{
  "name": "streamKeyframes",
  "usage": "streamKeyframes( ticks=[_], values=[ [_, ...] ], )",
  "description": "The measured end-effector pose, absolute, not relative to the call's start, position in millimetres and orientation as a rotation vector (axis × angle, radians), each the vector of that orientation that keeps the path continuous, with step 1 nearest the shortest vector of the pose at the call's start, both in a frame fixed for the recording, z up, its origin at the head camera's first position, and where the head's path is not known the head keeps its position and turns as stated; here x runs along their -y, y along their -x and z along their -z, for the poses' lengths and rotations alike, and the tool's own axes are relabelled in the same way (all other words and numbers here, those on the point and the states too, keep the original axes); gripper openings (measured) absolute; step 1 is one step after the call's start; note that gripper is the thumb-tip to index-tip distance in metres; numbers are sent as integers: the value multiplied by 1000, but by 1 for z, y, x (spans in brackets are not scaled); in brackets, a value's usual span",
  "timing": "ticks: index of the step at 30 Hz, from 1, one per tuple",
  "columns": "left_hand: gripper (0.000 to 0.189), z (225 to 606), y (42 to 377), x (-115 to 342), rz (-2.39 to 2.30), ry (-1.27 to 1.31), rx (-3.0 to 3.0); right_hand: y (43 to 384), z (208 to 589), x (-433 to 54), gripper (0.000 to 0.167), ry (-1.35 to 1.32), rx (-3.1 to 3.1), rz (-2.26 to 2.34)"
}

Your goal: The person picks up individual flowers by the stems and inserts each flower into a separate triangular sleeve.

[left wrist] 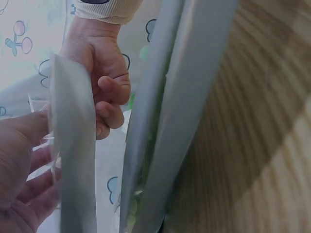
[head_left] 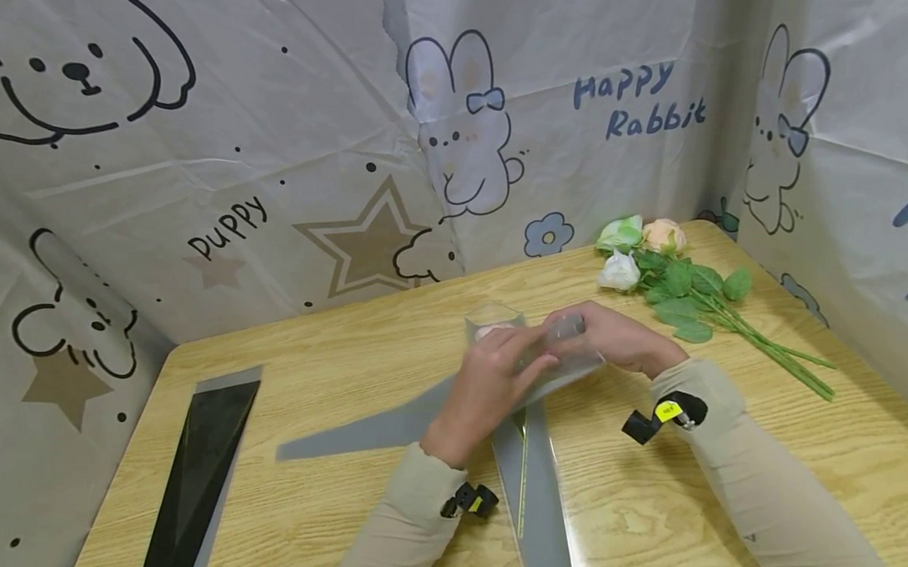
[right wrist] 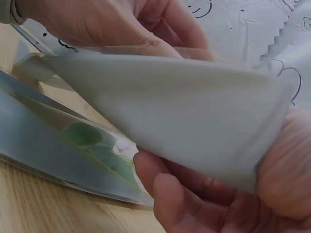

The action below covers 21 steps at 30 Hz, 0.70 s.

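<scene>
Nearest, at six o'clock: left sleeve (head_left: 404,528). Near centre, grips grey film (right wrist: 184,107) with left hand (head_left: 488,385) and right hand (head_left: 619,337); appears part-done wrapping pale flower (right wrist: 126,148), leaving bunch (head_left: 679,280) at three o'clock unwrapped.

On the surface (head_left: 626,515) before you, one sleeve (head_left: 200,466) lies at far left. A second sleeve (head_left: 547,495), in the middle, runs toward you with a flower (head_left: 490,329) in its far end. The wrapping sheet (head_left: 366,426) crosses over it, reaching from left of your left hand (head_left: 488,385) to your right hand (head_left: 613,335). Beyond that hand, loose flowers (head_left: 675,283) lie at right rear, before the backdrop (head_left: 504,152).
</scene>
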<state>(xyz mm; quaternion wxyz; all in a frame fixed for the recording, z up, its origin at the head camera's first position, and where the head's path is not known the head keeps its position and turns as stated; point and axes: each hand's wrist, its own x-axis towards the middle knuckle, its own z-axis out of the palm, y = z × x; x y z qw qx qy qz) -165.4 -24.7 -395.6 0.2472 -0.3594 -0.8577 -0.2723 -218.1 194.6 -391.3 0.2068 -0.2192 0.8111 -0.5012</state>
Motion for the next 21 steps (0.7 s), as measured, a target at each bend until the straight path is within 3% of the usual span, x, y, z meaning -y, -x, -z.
streamKeyframes(
  ticks=[21],
  values=[
    [40, 390, 168, 36, 767, 1046, 2379, 222, 393, -202, 30, 548, -2316, 1380]
  ],
)
